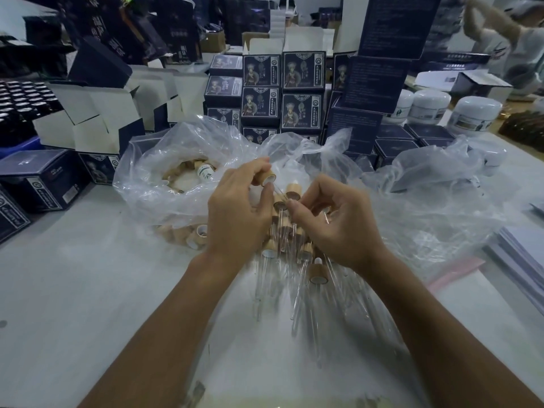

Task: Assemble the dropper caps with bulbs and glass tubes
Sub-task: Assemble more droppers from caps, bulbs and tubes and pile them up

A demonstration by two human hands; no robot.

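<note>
i judge i'm mid-insertion over the bag of caps [176, 234]: left hand [238, 213] pinches a wooden cap [268, 177], right hand [332, 222] pinches a glass tube [279, 193]; next needs careful straight seating.

I see pale table [88, 290] carrying clear plastic bags [164, 160], dark printed boxes [44, 178], white jars [474, 113], paper stack [524, 251].

You face a pale grey counter [73, 290] under even, cool light. Stacks of dark blue boxes [260, 89] crowd its far side, white jars [431, 103] at right, a pale wall [17, 13] behind.
</note>
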